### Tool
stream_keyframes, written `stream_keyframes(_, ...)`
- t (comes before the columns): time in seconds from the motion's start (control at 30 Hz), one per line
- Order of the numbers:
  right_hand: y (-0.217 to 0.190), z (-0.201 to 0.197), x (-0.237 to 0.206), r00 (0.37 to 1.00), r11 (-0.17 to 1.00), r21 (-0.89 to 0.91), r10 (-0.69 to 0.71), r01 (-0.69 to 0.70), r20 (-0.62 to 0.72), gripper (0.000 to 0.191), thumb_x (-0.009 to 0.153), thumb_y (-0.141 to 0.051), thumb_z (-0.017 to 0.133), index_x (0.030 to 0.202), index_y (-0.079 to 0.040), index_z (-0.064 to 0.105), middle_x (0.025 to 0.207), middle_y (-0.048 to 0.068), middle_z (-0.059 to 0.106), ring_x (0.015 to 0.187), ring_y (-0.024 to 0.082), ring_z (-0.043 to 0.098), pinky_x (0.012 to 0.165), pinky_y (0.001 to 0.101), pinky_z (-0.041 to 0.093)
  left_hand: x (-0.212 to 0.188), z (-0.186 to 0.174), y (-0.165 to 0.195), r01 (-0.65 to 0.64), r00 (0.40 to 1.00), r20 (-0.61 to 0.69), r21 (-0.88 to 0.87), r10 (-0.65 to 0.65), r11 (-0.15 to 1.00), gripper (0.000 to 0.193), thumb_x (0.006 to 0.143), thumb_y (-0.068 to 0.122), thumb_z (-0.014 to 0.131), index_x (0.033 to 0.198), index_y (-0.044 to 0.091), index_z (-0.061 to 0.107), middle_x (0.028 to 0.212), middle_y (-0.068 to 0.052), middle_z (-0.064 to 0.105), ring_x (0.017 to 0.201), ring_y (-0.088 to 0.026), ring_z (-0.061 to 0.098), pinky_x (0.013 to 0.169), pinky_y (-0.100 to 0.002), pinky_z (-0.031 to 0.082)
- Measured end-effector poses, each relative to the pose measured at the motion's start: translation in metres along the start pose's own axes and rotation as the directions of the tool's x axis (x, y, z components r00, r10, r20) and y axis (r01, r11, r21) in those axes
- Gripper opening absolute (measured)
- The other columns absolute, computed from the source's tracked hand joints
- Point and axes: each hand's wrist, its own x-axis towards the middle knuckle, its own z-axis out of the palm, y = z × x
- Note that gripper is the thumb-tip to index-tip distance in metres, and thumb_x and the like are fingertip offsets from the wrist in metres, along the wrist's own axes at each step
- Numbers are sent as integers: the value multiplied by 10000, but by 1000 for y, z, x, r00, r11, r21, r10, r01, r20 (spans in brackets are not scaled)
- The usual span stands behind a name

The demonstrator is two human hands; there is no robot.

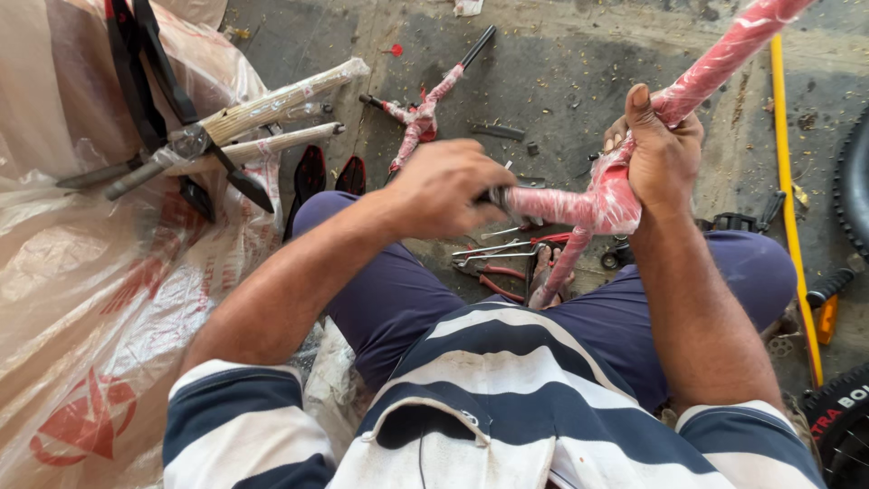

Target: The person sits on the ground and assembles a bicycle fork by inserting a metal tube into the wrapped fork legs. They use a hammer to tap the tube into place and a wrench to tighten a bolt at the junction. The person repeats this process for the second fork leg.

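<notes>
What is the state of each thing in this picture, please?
Left hand: closed on the end of the wrapped frame.
Right hand: gripping the frame at its joint.
Bicycle frame: held up over the lap, wrapped in pink film.
Pliers: lying on the floor.
Second wrapped part: lying on the floor, untouched.
Plastic sheet: crumpled, spread out.

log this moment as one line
left hand: grips end of wrapped frame tube | right hand: clamps frame joint | pliers on floor by feet
</notes>
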Motion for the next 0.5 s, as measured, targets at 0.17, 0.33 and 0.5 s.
stream_keyframes(0.17, 3, 0, -4, 995, 995, 41, -89, 87, 39, 312, 1101, -188, 814, 912, -40, 614, 712, 75, 605, 612, 190, 591, 581, 330, 486, 16, -4, 19, 76, 993, 88, -22, -74, 997, 584, 761, 513, 821, 1196, 131, 740, 898, -115, 725, 916, -315, 664, 777, -461, 508)
stream_keyframes(0.33, -6, -5, -6, 994, 996, 41, -84, 81, 76, 265, 1064, -213, 817, 958, -83, 612, 708, 30, 583, 597, 152, 571, 598, 317, 491, 14, -36, 7, 134, 970, 191, 106, -152, 985, 687, 700, 685, 816, 1099, 130, 738, 889, -34, 751, 909, -282, 660, 748, -469, 501)
stream_keyframes(0.5, -4, -1, -19, 995, 993, -70, -89, 93, 47, 280, 1037, -234, 827, 921, -74, 629, 729, 27, 605, 631, 132, 557, 599, 306, 445, 6, -3, -7, 101, 938, 317, 129, -138, 986, 327, 857, 454, 751, 1026, 175, 774, 893, -69, 742, 942, -306, 665, 797, -466, 513)
